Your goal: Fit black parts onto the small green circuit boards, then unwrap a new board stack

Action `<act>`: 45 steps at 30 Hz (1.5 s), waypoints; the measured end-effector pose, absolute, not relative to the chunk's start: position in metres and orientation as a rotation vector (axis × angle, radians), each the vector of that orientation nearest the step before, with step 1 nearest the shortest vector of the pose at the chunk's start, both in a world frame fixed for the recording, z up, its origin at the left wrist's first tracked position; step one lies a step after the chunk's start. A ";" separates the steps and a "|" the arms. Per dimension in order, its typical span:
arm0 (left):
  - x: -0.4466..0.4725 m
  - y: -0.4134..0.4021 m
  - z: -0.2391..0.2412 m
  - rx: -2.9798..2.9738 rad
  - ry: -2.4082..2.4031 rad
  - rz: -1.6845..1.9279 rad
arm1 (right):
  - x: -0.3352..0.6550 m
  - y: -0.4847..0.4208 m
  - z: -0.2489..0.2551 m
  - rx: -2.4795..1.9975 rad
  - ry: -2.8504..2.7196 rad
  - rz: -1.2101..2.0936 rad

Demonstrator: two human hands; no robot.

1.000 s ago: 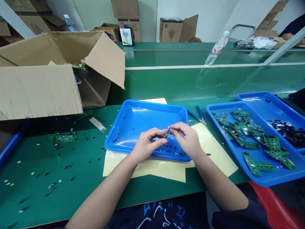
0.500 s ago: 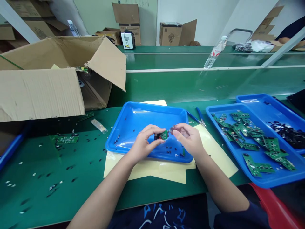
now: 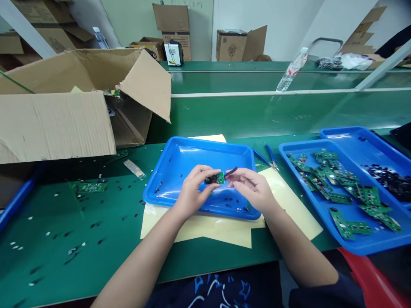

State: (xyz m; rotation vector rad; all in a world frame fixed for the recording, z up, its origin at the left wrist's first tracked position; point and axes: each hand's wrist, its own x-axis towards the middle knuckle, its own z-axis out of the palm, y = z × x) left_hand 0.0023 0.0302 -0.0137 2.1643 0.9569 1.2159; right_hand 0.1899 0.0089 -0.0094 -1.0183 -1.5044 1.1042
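Over the near rim of a blue tray (image 3: 180,156), my left hand (image 3: 192,192) pinches a small green circuit board (image 3: 216,178) by its left end. My right hand (image 3: 252,188) is closed on a thin dark strip (image 3: 231,171) that sticks up and left from its fingers, right beside the board's right end. Small dark parts lie scattered on the tray floor under both hands. The tray rests on yellow paper sheets (image 3: 289,201).
A large open cardboard box (image 3: 64,115) stands at the left. Two blue trays at the right hold green boards (image 3: 337,179) and black parts (image 3: 391,179). Blue-handled cutters (image 3: 269,156) lie between the trays. A lone board (image 3: 91,187) and small scraps dot the green bench; a water bottle (image 3: 289,70) stands behind.
The board has turned from edge-on to face up in my left hand. My right hand has come away a little from the board with the dark strip in its fingers.
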 end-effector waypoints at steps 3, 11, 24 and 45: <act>0.002 0.029 -0.013 2.297 0.935 1.293 | 0.188 0.012 -0.012 -1.032 -1.202 1.329; 0.001 0.028 -0.016 2.558 0.918 1.387 | 0.187 0.014 -0.009 -1.026 -1.060 1.664; 0.001 0.027 -0.015 2.479 0.959 1.322 | 0.185 0.012 -0.011 -0.874 -0.978 1.958; 0.016 0.018 -0.001 1.138 0.882 0.916 | 0.184 0.009 -0.007 -0.980 -1.391 0.955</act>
